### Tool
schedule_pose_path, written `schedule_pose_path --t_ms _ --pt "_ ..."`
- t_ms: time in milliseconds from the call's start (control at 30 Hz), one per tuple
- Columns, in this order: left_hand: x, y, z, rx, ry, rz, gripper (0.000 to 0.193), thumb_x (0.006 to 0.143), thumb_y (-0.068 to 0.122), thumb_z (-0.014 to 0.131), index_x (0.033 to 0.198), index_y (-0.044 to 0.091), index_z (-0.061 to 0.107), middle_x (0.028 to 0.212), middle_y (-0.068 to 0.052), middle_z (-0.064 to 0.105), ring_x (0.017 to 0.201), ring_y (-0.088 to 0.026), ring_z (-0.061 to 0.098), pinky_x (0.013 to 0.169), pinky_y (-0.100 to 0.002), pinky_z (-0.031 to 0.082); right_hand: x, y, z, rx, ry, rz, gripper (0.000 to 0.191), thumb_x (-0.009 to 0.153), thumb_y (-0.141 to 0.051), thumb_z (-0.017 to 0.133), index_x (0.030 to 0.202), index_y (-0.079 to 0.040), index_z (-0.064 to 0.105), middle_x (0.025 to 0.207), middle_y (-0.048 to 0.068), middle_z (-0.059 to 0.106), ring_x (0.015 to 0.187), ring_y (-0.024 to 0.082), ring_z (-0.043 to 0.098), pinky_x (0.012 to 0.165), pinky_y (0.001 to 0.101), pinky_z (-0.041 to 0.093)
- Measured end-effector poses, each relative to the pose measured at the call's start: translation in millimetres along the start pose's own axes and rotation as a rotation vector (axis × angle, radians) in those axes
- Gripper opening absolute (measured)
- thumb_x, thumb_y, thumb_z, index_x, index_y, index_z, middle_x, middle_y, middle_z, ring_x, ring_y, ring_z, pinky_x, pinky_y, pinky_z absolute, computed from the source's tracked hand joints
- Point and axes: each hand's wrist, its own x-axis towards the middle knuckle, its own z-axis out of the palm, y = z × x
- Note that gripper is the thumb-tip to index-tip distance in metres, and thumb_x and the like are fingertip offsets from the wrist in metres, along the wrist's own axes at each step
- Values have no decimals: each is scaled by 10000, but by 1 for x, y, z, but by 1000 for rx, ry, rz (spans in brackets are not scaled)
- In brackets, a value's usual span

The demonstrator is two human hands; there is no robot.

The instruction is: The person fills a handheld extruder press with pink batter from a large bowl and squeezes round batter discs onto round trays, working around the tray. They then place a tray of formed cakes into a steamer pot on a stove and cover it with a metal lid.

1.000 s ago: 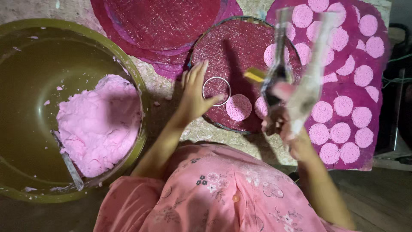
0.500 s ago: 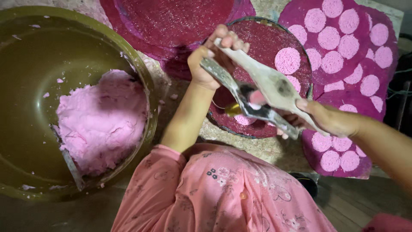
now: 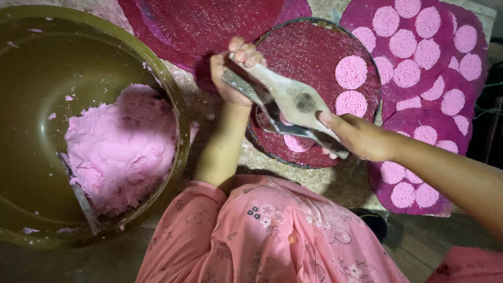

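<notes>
Press tool (image 3: 293, 107) covers the middle of the round tray (image 3: 325, 42); the pink bit under it is probably a disc, can't confirm. My right hand (image 3: 361, 137) hides its fingers under the tool. Bowl (image 3: 173, 105) cut off at left edge. Utensil (image 3: 78, 194) half buried in pink dough (image 3: 120, 152), kind unclear.

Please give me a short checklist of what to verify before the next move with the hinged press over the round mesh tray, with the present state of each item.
1. Left hand grips the far end of the hinged press: ok.
2. Right hand holds the near handles: ok.
3. Press is over the round mesh tray: ok.
4. Free space on the tray for another pink disc: ok, upper left part is bare.
5. Dough inside the press: cannot tell, only a little pink shows.
6. Pink dough left in the olive bowl: ok.
</notes>
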Motion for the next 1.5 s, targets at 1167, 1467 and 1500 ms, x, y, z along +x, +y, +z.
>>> schedule_pose_path --t_ms 1167,1467,1500 --pt "31 -1 17 225 65 -61 250 959 404 457 968 160 512 838 41 532 833 -134 541 865 -343 488 15 14 4 44 247 -174 716 1029 -584 345 818 21 663 621 88 626 551 195 591 549 378 483" --pt "38 15 42 612 214 56 432 925 458 459 1073 74 591 987 -74 600 941 -216 595 895 -388 504 43 43 21 212 314 -510 657 1057 -607 419 1387 -65 590 783 51 570 658 163 521 587 346 425" --pt "33 16 44 646 337 72 445 928 434 463 1119 56 599 1029 -93 616 956 -233 605 888 -411 511 40 49 23 234 314 -605 687 1056 -645 415 1295 -29 604 824 39 582 716 145 539 628 327 444"
